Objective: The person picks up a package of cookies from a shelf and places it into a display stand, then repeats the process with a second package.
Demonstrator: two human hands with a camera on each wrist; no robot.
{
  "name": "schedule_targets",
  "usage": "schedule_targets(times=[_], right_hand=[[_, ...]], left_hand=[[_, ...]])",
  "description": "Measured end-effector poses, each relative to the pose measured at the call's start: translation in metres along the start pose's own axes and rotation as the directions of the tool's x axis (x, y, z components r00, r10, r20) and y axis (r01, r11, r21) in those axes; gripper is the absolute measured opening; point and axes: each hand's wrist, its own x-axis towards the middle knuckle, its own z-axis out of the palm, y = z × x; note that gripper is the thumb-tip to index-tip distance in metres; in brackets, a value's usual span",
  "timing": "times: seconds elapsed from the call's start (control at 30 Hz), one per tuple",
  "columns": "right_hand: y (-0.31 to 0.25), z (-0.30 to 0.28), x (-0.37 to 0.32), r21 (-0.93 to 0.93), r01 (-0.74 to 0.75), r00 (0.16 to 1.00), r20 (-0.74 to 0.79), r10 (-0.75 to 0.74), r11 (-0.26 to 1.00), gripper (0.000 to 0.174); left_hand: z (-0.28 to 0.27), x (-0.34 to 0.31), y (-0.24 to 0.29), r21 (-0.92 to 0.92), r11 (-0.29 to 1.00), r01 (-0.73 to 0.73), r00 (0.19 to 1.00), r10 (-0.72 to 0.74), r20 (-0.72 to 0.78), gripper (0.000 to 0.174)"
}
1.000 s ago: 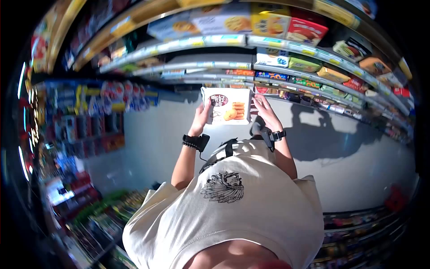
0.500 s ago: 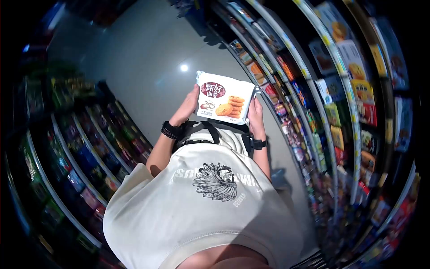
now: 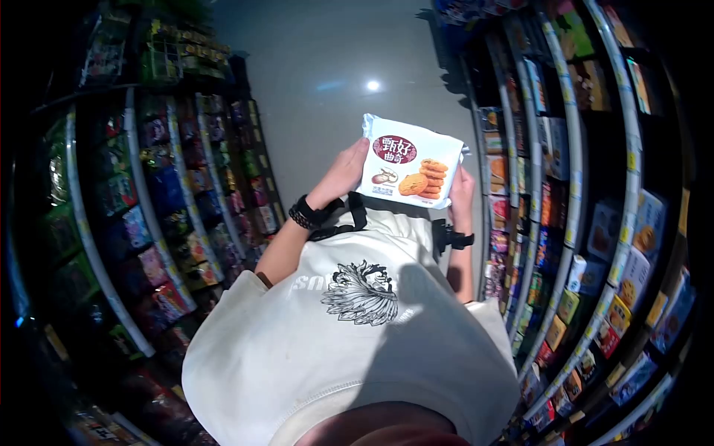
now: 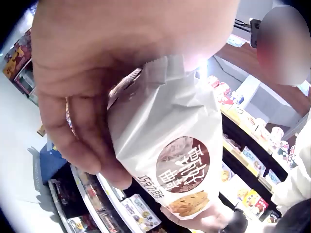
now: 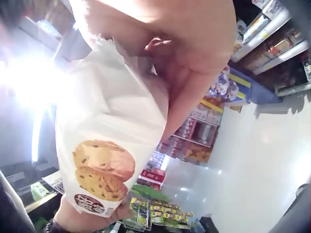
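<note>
Cookie packet [image 3: 413, 161] sits between both hands, its printed face up; left hand [image 3: 345, 172] grips one side, right hand [image 3: 462, 199] grips the side opposite, above the floor [image 3: 320, 67].

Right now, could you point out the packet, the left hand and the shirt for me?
Packet [image 3: 410, 163]: head view, middle of its printed front.
Left hand [image 3: 344, 175]: head view, back of the hand.
Shirt [image 3: 327, 353]: head view, plain cloth on the chest.

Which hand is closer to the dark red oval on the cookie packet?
The left hand, gripping the packet beside the red oval; the right hand grips the opposite edge, past the pictured cookies.
</note>
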Motion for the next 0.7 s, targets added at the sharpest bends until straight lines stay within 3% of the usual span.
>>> schedule_targets(times=[0.13, 0.2, 0.33, 0.6, 0.7], right_hand=[[-0.002, 0.070, 0.073, 0.000, -0.071, 0.993, 0.097, 0.070, 0.998, 0.038], [-0.009, 0.101, 0.104, -0.026, 0.003, 0.981, 0.195, 0.002, 1.000, 0.037], [-0.044, 0.169, 0.148, -0.055, 0.078, 0.973, 0.222, -0.064, 0.995, 0.036], [-0.081, 0.244, 0.222, -0.289, 0.254, 0.935, 0.318, -0.157, 0.923, 0.037], [-0.088, 0.268, 0.244, -0.358, 0.233, 0.926, 0.366, -0.094, 0.904, 0.036]], left_hand=[[-0.071, 0.021, 0.026, 0.086, 0.996, -0.028, 0.985, 0.042, -0.168, 0.053], [-0.096, 0.036, 0.032, 0.033, 0.996, -0.079, 0.960, 0.085, -0.267, 0.053], [-0.145, 0.055, 0.054, 0.052, 0.996, -0.069, 0.901, 0.085, -0.425, 0.053], [-0.217, 0.098, 0.051, 0.088, 0.995, -0.055, 0.829, 0.095, -0.551, 0.054], [-0.247, 0.118, 0.047, 0.069, 0.993, -0.093, 0.806, 0.115, -0.581, 0.053]])
